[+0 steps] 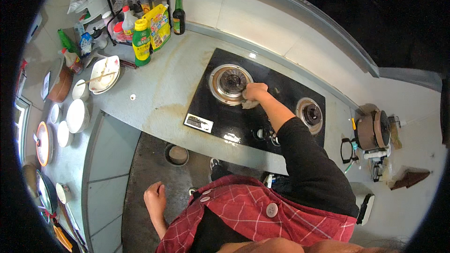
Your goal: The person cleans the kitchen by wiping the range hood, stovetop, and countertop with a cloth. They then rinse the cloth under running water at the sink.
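Observation:
My right hand (255, 92) grips a crumpled greyish cloth (250, 104), pressed against the right side of the left burner's metal ring (215, 89). That burner sits in a black two-burner gas hob (218, 112) with wet, shiny patches near its front edge. The right burner (312, 114) lies beyond my forearm, which crosses over the hob and hides part of it. My left hand (155, 196) hangs over the floor beside my red checked apron (242, 200), fingers curled in with nothing visible in them.
Soy sauce (178, 17), a green squeeze bottle (141, 44) and a yellow pouch (159, 24) stand behind left. Stacked plates (104, 73) with chopsticks and several white bowls (77, 116) line the left counter. A brown pot (367, 131) is at right; a basin (177, 155) sits on the floor.

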The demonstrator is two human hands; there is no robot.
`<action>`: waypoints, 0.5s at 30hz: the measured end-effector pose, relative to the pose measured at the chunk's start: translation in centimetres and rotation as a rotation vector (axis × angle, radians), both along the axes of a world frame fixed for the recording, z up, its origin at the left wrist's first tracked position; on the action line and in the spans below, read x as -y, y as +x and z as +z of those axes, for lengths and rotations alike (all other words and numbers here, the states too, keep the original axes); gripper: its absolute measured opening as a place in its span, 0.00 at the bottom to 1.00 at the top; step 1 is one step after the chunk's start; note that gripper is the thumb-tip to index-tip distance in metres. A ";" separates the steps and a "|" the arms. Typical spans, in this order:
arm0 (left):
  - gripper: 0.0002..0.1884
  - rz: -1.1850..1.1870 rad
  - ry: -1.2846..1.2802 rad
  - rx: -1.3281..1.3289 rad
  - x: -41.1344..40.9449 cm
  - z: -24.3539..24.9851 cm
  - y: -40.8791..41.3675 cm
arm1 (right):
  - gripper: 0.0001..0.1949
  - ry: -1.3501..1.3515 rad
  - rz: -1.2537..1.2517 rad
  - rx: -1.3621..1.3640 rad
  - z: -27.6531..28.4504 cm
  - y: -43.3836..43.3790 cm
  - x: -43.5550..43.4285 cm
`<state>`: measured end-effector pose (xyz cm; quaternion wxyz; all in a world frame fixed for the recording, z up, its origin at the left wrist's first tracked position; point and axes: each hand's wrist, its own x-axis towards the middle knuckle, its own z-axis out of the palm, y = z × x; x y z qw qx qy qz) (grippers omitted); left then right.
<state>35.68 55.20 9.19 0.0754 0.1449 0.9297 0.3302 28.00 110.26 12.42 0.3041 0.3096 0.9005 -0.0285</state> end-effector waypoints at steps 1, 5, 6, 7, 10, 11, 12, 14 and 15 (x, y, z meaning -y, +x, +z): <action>0.11 -0.002 0.004 0.014 0.5 0.0 0.1 | 0.18 0.001 -0.023 -0.013 -0.1 0.3 0.7; 0.11 0.005 0.014 0.013 2.5 -0.5 0.7 | 0.23 -0.020 -0.130 -0.197 -1.8 1.5 3.3; 0.11 -0.006 0.009 0.017 3.2 -0.8 0.7 | 0.25 -0.062 -0.144 -0.204 -1.4 1.5 4.6; 0.11 -0.022 0.005 0.018 3.8 -1.1 0.6 | 0.27 -0.056 -0.123 -0.217 -1.5 1.6 5.5; 0.11 -0.073 0.000 -0.023 4.7 -1.3 0.4 | 0.27 -0.180 -0.167 -0.373 -1.9 1.2 8.8; 0.11 -0.090 -0.002 -0.044 4.8 -1.2 0.4 | 0.26 -0.224 -0.153 -0.450 -2.1 1.0 10.2; 0.11 -0.085 -0.011 -0.031 5.1 -1.1 0.6 | 0.25 -0.253 -0.176 -0.459 -1.2 0.3 12.4; 0.11 -0.107 -0.021 -0.015 4.6 -0.4 -0.1 | 0.23 -0.349 -0.188 -0.511 -2.0 -0.9 14.8; 0.11 -0.148 -0.012 -0.041 4.2 0.1 -0.6 | 0.23 -0.427 -0.165 -0.551 -3.9 -1.3 15.2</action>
